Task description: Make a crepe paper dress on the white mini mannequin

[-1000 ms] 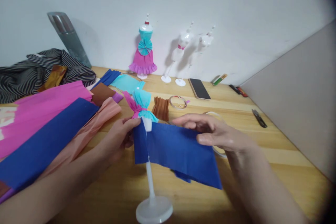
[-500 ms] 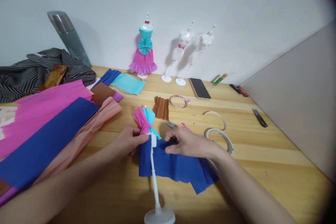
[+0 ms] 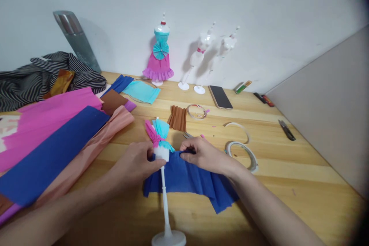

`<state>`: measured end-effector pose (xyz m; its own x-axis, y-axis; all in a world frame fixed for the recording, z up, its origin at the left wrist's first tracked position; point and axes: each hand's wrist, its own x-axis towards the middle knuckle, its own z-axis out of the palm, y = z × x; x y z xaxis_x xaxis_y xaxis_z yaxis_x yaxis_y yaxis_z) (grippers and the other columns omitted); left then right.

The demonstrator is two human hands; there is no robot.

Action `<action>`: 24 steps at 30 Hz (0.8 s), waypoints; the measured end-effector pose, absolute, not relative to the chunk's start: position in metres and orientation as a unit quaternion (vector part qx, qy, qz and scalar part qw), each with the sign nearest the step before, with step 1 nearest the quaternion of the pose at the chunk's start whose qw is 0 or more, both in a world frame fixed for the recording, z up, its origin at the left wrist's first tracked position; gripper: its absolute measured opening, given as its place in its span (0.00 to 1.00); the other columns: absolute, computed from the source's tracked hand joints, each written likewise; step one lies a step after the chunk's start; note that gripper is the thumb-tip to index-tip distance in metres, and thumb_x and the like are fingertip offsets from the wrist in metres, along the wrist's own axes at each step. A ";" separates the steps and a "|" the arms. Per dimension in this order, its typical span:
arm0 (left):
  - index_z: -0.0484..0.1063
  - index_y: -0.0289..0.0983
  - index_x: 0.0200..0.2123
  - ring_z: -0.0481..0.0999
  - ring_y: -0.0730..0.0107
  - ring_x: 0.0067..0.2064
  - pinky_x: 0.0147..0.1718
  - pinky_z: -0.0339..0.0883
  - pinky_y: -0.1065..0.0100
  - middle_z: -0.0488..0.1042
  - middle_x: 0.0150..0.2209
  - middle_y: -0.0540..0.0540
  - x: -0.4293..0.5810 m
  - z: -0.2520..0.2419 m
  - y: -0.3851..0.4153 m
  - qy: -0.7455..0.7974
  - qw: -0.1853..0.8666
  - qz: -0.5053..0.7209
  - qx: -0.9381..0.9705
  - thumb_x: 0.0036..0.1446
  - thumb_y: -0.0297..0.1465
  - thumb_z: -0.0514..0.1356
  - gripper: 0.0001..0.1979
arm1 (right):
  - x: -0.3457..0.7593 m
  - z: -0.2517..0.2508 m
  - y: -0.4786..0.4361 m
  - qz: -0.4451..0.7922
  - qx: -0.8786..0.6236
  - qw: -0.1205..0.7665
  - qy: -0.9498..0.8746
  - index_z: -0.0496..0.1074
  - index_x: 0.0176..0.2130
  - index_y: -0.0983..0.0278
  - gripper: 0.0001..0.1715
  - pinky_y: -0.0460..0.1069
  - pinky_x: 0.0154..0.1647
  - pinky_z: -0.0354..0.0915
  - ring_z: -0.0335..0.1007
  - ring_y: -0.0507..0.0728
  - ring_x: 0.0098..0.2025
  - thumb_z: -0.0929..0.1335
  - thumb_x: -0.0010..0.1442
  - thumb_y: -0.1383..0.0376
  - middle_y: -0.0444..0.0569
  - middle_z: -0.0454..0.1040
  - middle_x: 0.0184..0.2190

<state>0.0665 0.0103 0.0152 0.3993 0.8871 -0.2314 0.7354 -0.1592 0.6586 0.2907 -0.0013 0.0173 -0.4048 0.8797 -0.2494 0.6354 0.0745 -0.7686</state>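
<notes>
A small white doll mannequin [image 3: 163, 153] on a stand stands near the front of the table, slightly tilted. Pink and light-blue paper [image 3: 160, 128] is wrapped and knotted about its upper body. My left hand [image 3: 141, 160] is closed around the mannequin's waist, thumb in front, its other fingers partly hidden behind. Behind the stand a wide strip of blue crepe paper [image 3: 187, 178] hangs, its left end near my left fingers. My right hand [image 3: 201, 154] pinches the strip's top edge between thumb and fingers, just right of the mannequin.
A dressed mannequin [image 3: 159, 61] and two bare ones [image 3: 198, 52] stand along the wall. A phone [image 3: 220, 97], tape roll [image 3: 242, 155], cutter [image 3: 286, 130] and pleated brown paper [image 3: 178, 118] lie around. Coloured paper sheets [image 3: 54, 153] and striped cloth [image 3: 52, 78] cover the left.
The mannequin has shifted a little left and turned, showing more of its white waist. My left thumb now lies across it. My right fingers have closed on the blue paper's top edge.
</notes>
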 end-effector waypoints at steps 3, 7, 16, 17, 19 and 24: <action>0.61 0.37 0.19 0.62 0.73 0.23 0.23 0.49 0.69 0.63 0.18 0.53 0.066 0.013 0.014 0.547 0.363 0.105 0.747 0.47 0.34 0.58 0.11 | 0.287 0.016 -0.003 0.437 -0.526 0.153 -0.714 0.70 0.25 0.66 0.08 0.44 0.26 0.55 0.61 0.50 0.26 0.65 0.54 0.66 0.42 0.67 0.22; 0.65 0.36 0.18 0.63 0.73 0.24 0.23 0.50 0.70 0.65 0.19 0.52 0.063 0.012 0.018 0.536 0.402 0.107 0.735 0.46 0.30 0.55 0.08 | 0.281 0.013 -0.006 0.434 -0.536 0.190 -0.699 0.71 0.24 0.67 0.10 0.44 0.25 0.55 0.60 0.50 0.25 0.66 0.53 0.64 0.42 0.67 0.20; 0.64 0.35 0.18 0.61 0.74 0.23 0.22 0.47 0.70 0.64 0.18 0.52 0.059 0.010 0.023 0.524 0.379 0.144 0.749 0.51 0.34 0.55 0.13 | 0.269 0.012 -0.009 0.334 -0.586 0.240 -0.698 0.72 0.24 0.66 0.09 0.45 0.26 0.56 0.63 0.51 0.24 0.66 0.54 0.66 0.44 0.71 0.20; 0.65 0.35 0.18 0.61 0.74 0.23 0.23 0.47 0.70 0.65 0.18 0.52 0.059 0.010 0.024 0.527 0.377 0.143 0.749 0.51 0.34 0.54 0.13 | 0.268 0.013 -0.009 0.322 -0.595 0.242 -0.695 0.72 0.24 0.66 0.09 0.45 0.27 0.56 0.64 0.52 0.25 0.66 0.54 0.66 0.44 0.71 0.20; 0.64 0.36 0.18 0.62 0.74 0.23 0.23 0.47 0.70 0.65 0.19 0.52 0.060 0.009 0.025 0.530 0.374 0.142 0.748 0.51 0.33 0.54 0.12 | 0.268 0.013 -0.008 0.305 -0.609 0.247 -0.689 0.72 0.25 0.66 0.08 0.46 0.28 0.57 0.65 0.52 0.25 0.66 0.54 0.66 0.45 0.73 0.21; 0.63 0.36 0.18 0.62 0.74 0.23 0.22 0.47 0.70 0.65 0.18 0.52 0.058 0.008 0.028 0.531 0.375 0.148 0.745 0.51 0.32 0.54 0.12 | 0.269 0.013 -0.007 0.292 -0.608 0.217 -0.706 0.72 0.25 0.65 0.08 0.46 0.27 0.56 0.65 0.53 0.25 0.66 0.54 0.67 0.44 0.72 0.21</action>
